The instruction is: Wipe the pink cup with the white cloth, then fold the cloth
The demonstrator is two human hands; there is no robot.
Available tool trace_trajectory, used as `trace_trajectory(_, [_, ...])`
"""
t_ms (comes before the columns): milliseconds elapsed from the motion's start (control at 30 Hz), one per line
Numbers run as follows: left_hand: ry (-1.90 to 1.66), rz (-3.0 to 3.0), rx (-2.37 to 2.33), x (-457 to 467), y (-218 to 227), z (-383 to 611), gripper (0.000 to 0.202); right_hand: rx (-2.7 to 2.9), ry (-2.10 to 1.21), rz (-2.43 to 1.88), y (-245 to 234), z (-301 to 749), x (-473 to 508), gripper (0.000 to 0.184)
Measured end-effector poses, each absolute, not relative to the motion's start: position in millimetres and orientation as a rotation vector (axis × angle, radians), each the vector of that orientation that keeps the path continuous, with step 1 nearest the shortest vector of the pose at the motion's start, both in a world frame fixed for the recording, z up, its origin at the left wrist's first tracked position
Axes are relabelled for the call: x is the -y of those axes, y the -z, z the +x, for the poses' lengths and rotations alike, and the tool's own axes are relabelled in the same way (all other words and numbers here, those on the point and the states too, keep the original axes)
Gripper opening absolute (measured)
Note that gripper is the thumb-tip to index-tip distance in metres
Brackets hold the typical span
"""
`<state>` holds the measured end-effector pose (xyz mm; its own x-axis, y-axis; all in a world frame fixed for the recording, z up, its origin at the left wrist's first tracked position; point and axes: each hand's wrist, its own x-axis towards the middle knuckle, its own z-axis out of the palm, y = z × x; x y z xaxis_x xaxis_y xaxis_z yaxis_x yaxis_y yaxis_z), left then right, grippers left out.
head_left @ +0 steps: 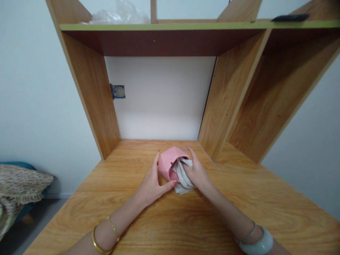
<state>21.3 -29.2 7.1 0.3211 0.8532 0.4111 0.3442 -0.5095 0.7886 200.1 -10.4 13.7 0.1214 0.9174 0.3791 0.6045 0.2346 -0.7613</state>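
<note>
Over at the lower left of the frame a patterned throw point(23, 180) is lying heaped, and at the upper left some clear plastic point(120, 14) is resting on the shelf point(180, 26). Coming towards the centre, a gold bangle point(95, 241) is circling the left wrist, and the left hand point(151, 186) is spreading wide, thumb and fingers well apart, cupping a pink faceted pot point(170, 159) from its left side. The pot is sitting tilted at the middle of the frame, its mouth turning towards the lower right, above the wooden desk point(170, 226); I can't tell whether it's touching the wood. A pale cloth point(183, 177) is filling part of that mouth and hanging out below. The right hand point(198, 173) is half curling, some fingers holding the cloth at the opening, one digit reaching along the rim. To me the inside seems to be getting its attention now, partway along; how much is already done, or remaining, isn't showing. Furthest right, a pale bangle point(259, 244) is sitting at the lower edge.
</note>
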Motion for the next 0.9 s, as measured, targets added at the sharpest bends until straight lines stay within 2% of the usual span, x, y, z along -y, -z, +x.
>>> trace_trajectory(133, [-1.093,1.974,-1.002,31.2,-4.6,24.7,0.092,1.421,-0.671,-1.239,-1.1,193.3,0.8,0.062])
trace_trajectory(267, [-1.133,2.006,-1.084,33.6,-11.6,24.0,0.085,1.387,-0.753,-1.207,10.8,189.5,-6.9,0.072])
trace_trajectory(500, [-1.099,2.168,-1.185,35.1,-18.2,20.8,0.083,1.476,-0.580,-1.487,-8.5,193.3,2.7,0.084])
trace_trajectory(700, [-0.979,2.290,-1.276,33.9,-15.6,19.6,0.087,1.623,-0.308,-1.639,-25.0,195.6,15.4,0.079])
trace_trajectory(900, [-0.905,2.406,-1.457,34.2,-22.5,15.4,0.082,1.706,-0.213,-1.652,-27.2,191.2,22.4,0.073])
